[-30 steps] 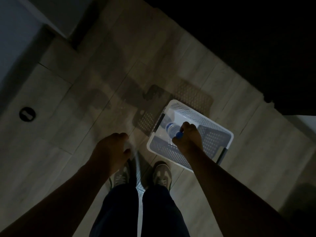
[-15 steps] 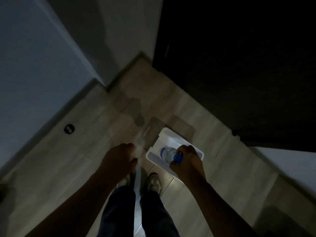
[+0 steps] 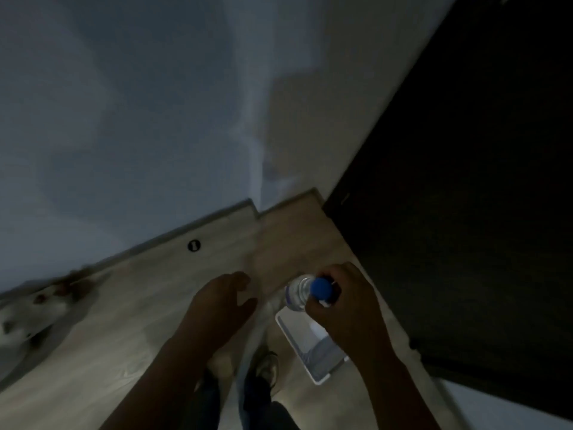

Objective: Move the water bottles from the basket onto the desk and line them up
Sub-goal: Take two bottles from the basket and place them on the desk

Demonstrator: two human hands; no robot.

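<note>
The room is dim. My right hand (image 3: 347, 302) grips a clear water bottle (image 3: 297, 291) by its neck, just under the blue cap (image 3: 321, 289), and holds it up above the floor. Below it the white perforated basket (image 3: 310, 355) stands on the floor, partly hidden by my right wrist. My left hand (image 3: 221, 301) hovers to the left of the bottle with fingers loosely spread, holding nothing. The desk is not in view.
A large dark panel or furniture front (image 3: 465, 197) fills the right side. A pale wall (image 3: 139, 119) rises on the left, with a round black floor fitting (image 3: 194, 245) near its base. A blurred white object (image 3: 28, 311) lies at far left. My shoes (image 3: 266, 366) stand beside the basket.
My right hand has lifted the bottle out of the basket and up. The view has tilted upward, so more wall shows. My left hand's fingers have spread.
</note>
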